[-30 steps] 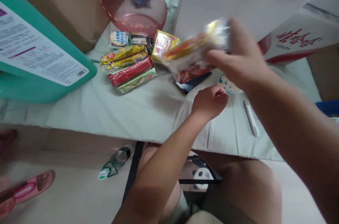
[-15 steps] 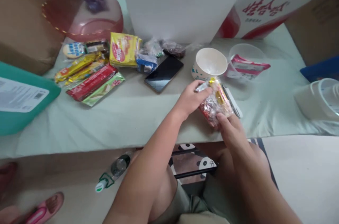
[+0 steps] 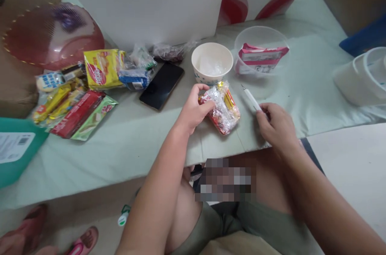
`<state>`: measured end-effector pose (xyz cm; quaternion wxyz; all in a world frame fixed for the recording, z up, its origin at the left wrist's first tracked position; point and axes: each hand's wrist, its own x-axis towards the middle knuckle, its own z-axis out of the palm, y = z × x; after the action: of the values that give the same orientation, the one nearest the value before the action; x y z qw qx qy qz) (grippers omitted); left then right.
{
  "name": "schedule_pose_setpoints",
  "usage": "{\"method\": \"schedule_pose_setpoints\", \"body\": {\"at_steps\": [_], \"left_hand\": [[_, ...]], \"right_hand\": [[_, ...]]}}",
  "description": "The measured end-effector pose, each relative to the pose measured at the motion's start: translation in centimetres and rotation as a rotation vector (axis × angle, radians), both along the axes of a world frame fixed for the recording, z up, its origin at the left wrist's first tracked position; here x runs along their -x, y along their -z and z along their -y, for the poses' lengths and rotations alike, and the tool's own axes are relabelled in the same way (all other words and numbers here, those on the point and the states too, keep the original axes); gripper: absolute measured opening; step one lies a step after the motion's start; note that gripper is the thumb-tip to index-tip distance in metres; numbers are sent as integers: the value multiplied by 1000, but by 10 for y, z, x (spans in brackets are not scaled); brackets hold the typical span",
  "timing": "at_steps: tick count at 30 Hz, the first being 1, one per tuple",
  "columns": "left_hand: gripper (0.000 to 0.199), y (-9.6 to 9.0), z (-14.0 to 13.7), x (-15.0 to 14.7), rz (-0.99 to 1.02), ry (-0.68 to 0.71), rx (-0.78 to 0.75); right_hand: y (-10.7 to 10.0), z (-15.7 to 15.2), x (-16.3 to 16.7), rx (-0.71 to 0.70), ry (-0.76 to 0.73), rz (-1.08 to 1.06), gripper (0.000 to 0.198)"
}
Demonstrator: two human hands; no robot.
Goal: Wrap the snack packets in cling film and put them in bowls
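A crinkled clear-plastic packet [image 3: 224, 112] with red and gold parts rests on the table in front of me. My left hand [image 3: 196, 108] grips its left edge between thumb and fingers. To the right, my right hand [image 3: 276, 124] is closed around a slim white pen-like tool [image 3: 252, 99], whose thin metal tip points up and to the left, away from the packet. Just behind the packet stands a paper bowl [image 3: 212, 62] with clear plastic inside. A clear round tub [image 3: 261, 33] holding a pink-and-white packet [image 3: 262, 57] is behind the tool.
Left of the bowl lies a black phone [image 3: 162, 85]. Snack packs [image 3: 102, 68] and a red wafer pack [image 3: 77, 114] are farther left, near a pink bowl [image 3: 87, 31]. White boxes [image 3: 163, 1] stand behind. Stacked plastic tubs [image 3: 358, 80] are at right, a green container [image 3: 18, 158] at left.
My right hand has let go of the packet and picked up the white pen-like tool from the table. My left hand still holds the packet. The camera view has shifted.
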<state>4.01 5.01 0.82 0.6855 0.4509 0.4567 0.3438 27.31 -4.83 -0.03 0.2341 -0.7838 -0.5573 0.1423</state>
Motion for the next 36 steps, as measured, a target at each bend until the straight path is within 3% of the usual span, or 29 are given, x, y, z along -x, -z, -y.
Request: {"method": "schedule_pose_setpoints", "body": {"at_steps": [3,5,9,13,19,22,25,29,33,36], "left_hand": [[40,-2,0,-1,10,14,31],[38,-3,0,-2,32,15,54],[40,-2,1,-2,64,-7,57],[42,-4,3,0,104,-68,80],[36,-9,5,3,87,-170,121],[33,-6,4,2,62,-171,108],[24,0,1,3,-145,-202,-55],[6,6,1,8,-607,-223,-409],[19,4,6,12,-717,-128,-592],[19,4,7,13,-737,-26,-630]], "right_hand": [[-16,19,8,-34,34,-294,28],[-28,24,20,-64,9,-376,33],[-48,7,53,-91,-130,-274,29],[-54,-1,65,3,-248,-128,33],[-42,62,40,178,-224,-55,33],[-39,85,32,180,-170,-62,32],[-33,78,24,84,-28,-59,32],[-9,35,3,-32,42,98,32],[14,-2,-12,-80,13,250,32],[14,-12,1,-223,-105,248,39]]}}
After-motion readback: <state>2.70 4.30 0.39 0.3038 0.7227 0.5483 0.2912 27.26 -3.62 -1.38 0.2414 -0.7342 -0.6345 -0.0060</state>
